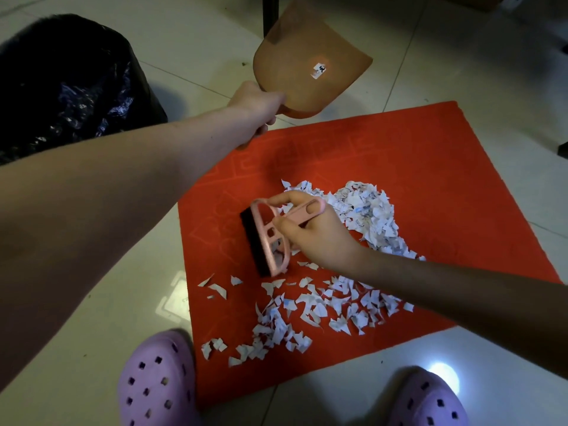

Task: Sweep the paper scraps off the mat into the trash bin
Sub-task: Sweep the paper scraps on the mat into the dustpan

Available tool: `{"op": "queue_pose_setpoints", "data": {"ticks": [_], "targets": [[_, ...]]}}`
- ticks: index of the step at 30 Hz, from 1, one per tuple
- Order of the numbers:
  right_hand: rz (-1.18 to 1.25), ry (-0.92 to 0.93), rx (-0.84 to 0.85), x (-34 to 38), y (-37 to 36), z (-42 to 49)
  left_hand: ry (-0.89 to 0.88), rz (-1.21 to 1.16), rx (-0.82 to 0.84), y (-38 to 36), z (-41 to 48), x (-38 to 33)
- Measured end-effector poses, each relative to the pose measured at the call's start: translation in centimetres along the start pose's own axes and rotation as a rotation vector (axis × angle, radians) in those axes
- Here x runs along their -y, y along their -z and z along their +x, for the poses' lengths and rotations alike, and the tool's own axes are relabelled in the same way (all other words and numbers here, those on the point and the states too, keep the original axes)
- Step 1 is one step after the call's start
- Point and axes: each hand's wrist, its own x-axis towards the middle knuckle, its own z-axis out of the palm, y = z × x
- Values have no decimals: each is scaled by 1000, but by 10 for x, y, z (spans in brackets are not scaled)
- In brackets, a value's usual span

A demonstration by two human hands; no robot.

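A red mat (415, 167) lies on the tiled floor. White paper scraps (365, 210) are piled at its middle right, and more scraps (310, 312) are spread along its near edge. My right hand (316, 232) grips the handle of a small pink brush (270, 238) with black bristles, held over the middle of the mat, left of the pile. My left hand (255, 103) holds a pink-brown dustpan (304, 66) by its handle, raised above the mat's far edge with a small white sticker on it. A bin lined with a black bag (70, 84) stands at the far left.
My two feet in purple clogs (156, 385) stand at the mat's near edge, the right clog (430, 401) at the bottom right. A dark furniture leg (270, 10) rises behind the dustpan. A few scraps (215, 290) lie on the tiles left of the mat.
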Motion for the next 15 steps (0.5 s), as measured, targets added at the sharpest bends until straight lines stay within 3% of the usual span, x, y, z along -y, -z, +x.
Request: {"op": "queue_pose_setpoints", "data": {"ticks": [4,11,15], "targets": [[-66,-13,83,-8,-10,-4,-3,1,6,-5,-1,-2],[144,-43,118,-8,-22,-8,-1,11,12,-7,-3,-3],[53,6,222,-2,-56,-13,0,18,1,-6,-3,-4]]}}
